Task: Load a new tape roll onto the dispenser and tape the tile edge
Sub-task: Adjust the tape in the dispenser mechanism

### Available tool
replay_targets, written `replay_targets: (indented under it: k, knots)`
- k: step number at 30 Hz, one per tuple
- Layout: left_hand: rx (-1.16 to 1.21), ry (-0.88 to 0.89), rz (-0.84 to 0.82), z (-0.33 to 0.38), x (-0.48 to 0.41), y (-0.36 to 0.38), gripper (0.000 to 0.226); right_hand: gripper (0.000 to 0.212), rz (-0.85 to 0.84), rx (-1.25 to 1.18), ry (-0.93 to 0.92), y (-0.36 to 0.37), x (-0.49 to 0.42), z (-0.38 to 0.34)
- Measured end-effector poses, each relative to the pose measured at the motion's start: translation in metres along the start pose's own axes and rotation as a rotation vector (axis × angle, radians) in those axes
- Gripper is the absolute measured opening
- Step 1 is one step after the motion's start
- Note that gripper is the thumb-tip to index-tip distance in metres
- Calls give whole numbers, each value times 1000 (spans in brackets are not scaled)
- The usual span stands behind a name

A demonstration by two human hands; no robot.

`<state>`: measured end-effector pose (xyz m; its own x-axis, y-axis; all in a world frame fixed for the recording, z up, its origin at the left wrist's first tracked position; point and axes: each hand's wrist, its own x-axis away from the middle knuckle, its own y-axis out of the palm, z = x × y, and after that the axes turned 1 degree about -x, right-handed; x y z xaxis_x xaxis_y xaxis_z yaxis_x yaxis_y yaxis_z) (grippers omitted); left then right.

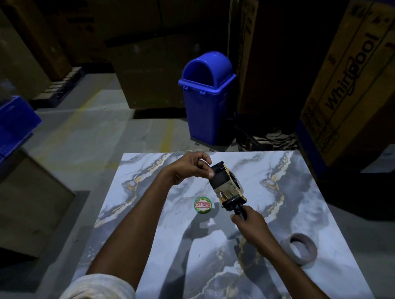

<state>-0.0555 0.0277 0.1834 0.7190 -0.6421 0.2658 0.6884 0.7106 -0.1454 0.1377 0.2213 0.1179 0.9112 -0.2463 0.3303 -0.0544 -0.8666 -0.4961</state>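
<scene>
A marble-patterned tile (149, 218) lies flat in front of me, with a round green and red sticker (202, 205) near its middle. Above it I hold a black and brass tape dispenser (227, 186). My right hand (248, 223) grips its black handle from below. My left hand (190, 167) pinches the dispenser's far top end with thumb and fingers. I cannot tell whether a roll sits inside the dispenser. A grey-brown tape roll (302, 248) lies on the tile at the right, apart from both hands.
A blue swing-lid bin (207, 97) stands on the floor beyond the tile's far edge. Large cardboard boxes (350, 77) rise at the right and back. A blue crate (7, 127) sits on a box at the left.
</scene>
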Motion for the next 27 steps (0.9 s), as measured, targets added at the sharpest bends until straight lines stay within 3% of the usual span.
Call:
replay_targets:
  k: [14,21,27]
  knots:
    - [235,-340,-44,-22,-11,-14,26,11,-75,-68,-9,-4,17,4]
    - [207,-430,-37,-25,-21,-15,22,8,-117,-97,-10,-8,21,5]
    - [132,-470,-161,-24,-28,-20,31,6,-186,-174,5,-15,28,4]
